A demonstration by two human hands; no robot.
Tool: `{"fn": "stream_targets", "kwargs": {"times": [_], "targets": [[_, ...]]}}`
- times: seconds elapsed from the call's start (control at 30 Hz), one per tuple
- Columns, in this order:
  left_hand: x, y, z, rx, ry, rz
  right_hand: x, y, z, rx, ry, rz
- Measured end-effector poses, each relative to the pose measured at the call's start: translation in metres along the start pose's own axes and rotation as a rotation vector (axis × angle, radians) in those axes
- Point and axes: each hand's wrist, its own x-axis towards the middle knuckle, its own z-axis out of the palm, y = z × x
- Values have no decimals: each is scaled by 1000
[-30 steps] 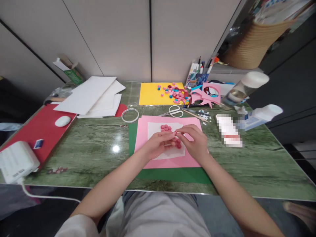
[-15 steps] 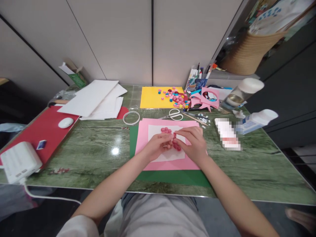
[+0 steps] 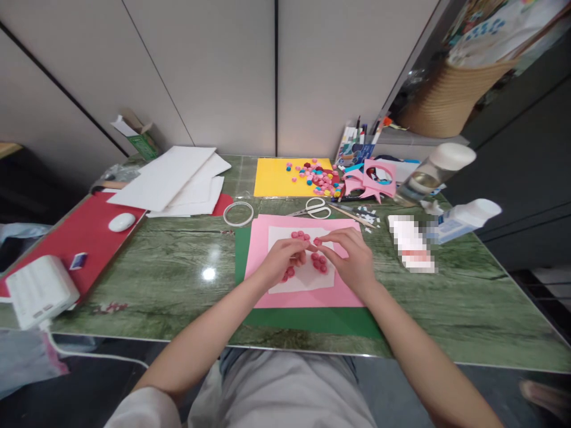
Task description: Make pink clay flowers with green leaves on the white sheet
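Note:
Both of my hands meet over a white sheet (image 3: 276,236) that lies on pink paper (image 3: 259,255). Between the thumb and fingertips of my right hand (image 3: 354,255) is a small pink round piece (image 3: 317,242), coil-like in look. My left hand (image 3: 283,258) is closed, its fingers curled and its fingertips right by that piece; whatever they pinch is hidden. Similar pink pieces sit on the white sheet in clusters: one at the top (image 3: 300,235), one to the right (image 3: 319,263), and one at lower left (image 3: 289,273), partly covered by my left hand.
Behind the papers lie scissors (image 3: 314,208), a tape roll (image 3: 238,214) and a yellow sheet (image 3: 272,178) bearing many small coloured pieces. Pink paper scraps (image 3: 370,178), a clear bottle (image 3: 435,172) and a white bottle (image 3: 466,220) stand right. White sheets (image 3: 173,178) and a power bank (image 3: 40,291) are left.
My fingertips have shifted slightly, with the pink piece now rounder at the right fingertips. My left hand has drawn back a little, showing more of the right and lower-left clusters.

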Motion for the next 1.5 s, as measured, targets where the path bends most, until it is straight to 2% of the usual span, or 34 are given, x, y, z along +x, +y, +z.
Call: {"fn": "stream_targets", "kwargs": {"times": [0.07,0.17,0.33,0.47,0.6,1.0,1.5], "targets": [[1,3,-4,105,47,87,2,2,-2,23,-51,36],[5,8,-12,244,144,218,5,6,-3,49,-199,81],[7,9,-15,637,199,306,2,12,7,-15,-485,73],[4,4,-10,1101,223,337,-3,12,16,-93,-546,45],[3,-2,-9,1332,211,271,-5,12,16,-139,-549,39],[6,-8,-7,1376,158,205,-5,14,16,-179,-567,13],[7,-11,-6,1356,155,230,-5,15,16,-198,-549,-13]]}}
